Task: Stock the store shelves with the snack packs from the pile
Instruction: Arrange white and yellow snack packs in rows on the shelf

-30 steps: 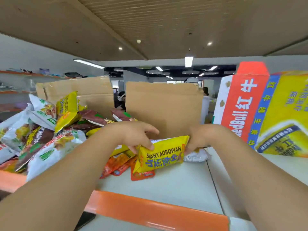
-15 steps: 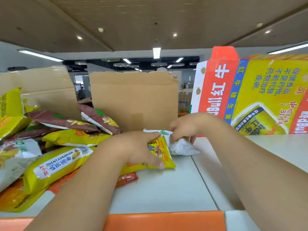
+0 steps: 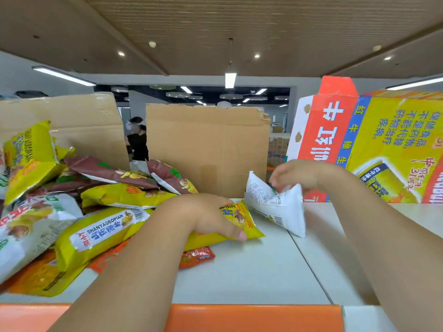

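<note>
Yellow snack pack (image 3: 242,220) lies flat on white shelf (image 3: 251,271), mid-frame, L hand (image 3: 211,216) grasping it, fingers over top, thumb at near edge. Just beside, at its 2 o'clock, white pack (image 3: 278,207) stands tilted; R hand (image 3: 294,176) pinches its top edge. Pile (image 3: 100,202) of packs at 9 o'clock. Cardboard (image 3: 206,152) at 12, Red Bull carton (image 3: 374,144) behind R hand.

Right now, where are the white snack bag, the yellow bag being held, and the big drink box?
white snack bag (image 3: 278,207), head view, on its white printed side.
yellow bag (image 3: 248,224), head view, on its uncovered right end.
drink box (image 3: 388,144), head view, on its yellow side.
</note>
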`<state>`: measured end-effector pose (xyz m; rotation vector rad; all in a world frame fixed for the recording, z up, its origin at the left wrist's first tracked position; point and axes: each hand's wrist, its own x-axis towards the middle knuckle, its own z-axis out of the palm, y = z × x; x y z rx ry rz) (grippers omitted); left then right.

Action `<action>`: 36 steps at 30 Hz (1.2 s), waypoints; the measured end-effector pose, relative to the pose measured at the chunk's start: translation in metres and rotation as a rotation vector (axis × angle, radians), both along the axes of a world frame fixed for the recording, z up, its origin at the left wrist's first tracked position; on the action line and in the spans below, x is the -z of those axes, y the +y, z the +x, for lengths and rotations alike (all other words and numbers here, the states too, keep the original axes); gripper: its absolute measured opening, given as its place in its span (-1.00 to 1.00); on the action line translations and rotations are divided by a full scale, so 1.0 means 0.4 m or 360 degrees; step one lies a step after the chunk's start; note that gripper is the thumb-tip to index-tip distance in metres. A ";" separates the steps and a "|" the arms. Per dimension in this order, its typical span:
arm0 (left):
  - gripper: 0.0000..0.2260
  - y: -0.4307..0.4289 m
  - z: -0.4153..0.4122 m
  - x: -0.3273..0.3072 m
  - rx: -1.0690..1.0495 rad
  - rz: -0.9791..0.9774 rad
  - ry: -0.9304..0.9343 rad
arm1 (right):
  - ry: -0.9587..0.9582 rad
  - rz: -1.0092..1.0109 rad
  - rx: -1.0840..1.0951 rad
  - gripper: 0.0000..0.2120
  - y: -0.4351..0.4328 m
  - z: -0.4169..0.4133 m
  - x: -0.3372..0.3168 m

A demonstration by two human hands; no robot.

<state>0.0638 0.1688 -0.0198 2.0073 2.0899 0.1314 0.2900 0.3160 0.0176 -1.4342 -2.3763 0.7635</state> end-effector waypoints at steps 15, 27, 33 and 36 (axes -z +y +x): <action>-0.22 0.008 0.001 0.006 -0.0044 0.0048 -0.0146 | -0.0673 0.0099 -0.0376 -0.18 -0.040 -0.065 0.004; -0.33 0.030 -0.015 0.018 -0.0092 0.0188 -0.0183 | -0.0806 0.0196 -0.0244 -0.44 -0.066 -0.086 0.054; -0.39 0.015 -0.005 0.003 -0.0053 0.0008 -0.0070 | -0.0994 0.0144 -0.0164 -0.33 -0.079 -0.094 0.056; -0.37 0.005 -0.002 -0.001 -0.0047 0.0004 -0.0094 | -0.0831 0.0043 -0.0236 -0.36 -0.092 -0.075 0.068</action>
